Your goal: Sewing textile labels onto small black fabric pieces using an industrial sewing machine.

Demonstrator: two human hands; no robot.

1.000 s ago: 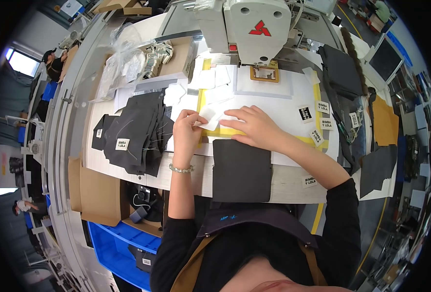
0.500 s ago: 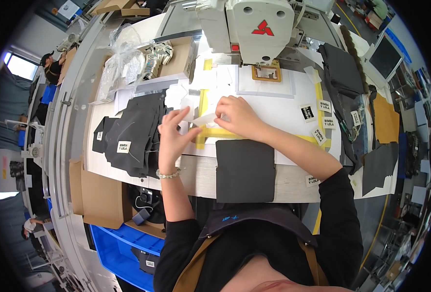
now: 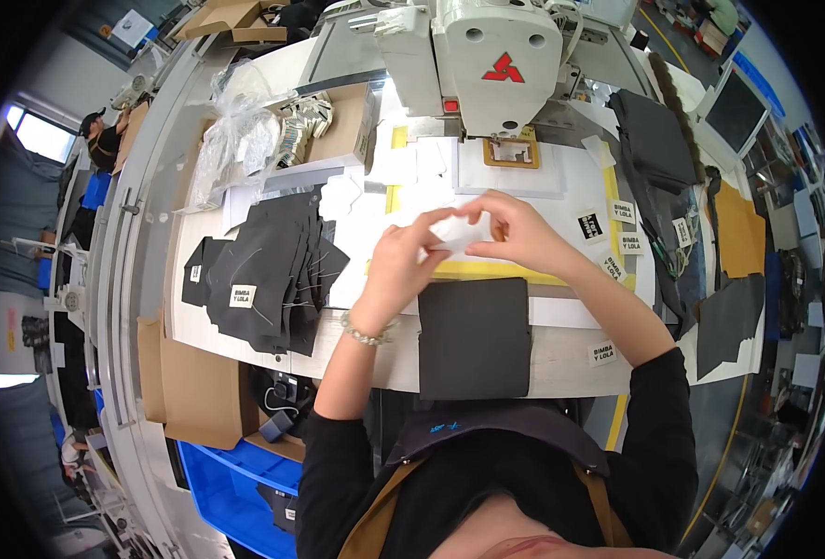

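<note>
Over the white sheet on the table, both hands are raised close together with a small white piece [image 3: 450, 233], thin like paper or film, between their fingertips. My left hand [image 3: 401, 265] pinches its left side with thumb and fingers. On the other side, the curled fingers of my right hand [image 3: 517, 235] grip it too; part of the piece is hidden behind the fingers. Just below the hands a dark grey rectangular fabric panel [image 3: 474, 337] lies flat at the table's front edge. Several white printed labels [image 3: 629, 243] and a black one [image 3: 590, 226] lie to the right.
A sewing machine head [image 3: 501, 65] stands at the back, with a yellow-brown frame [image 3: 511, 153] under it. Stacked dark fabric pieces [image 3: 268, 265] with loose threads lie left. Behind them are a cardboard box [image 3: 345, 121] of labels and a clear plastic bag [image 3: 235, 130]. A blue bin [image 3: 231, 498] sits below.
My left hand has moved right toward my right hand, and its spread fingers have closed on the white piece. My right hand has shifted right and slightly down.
</note>
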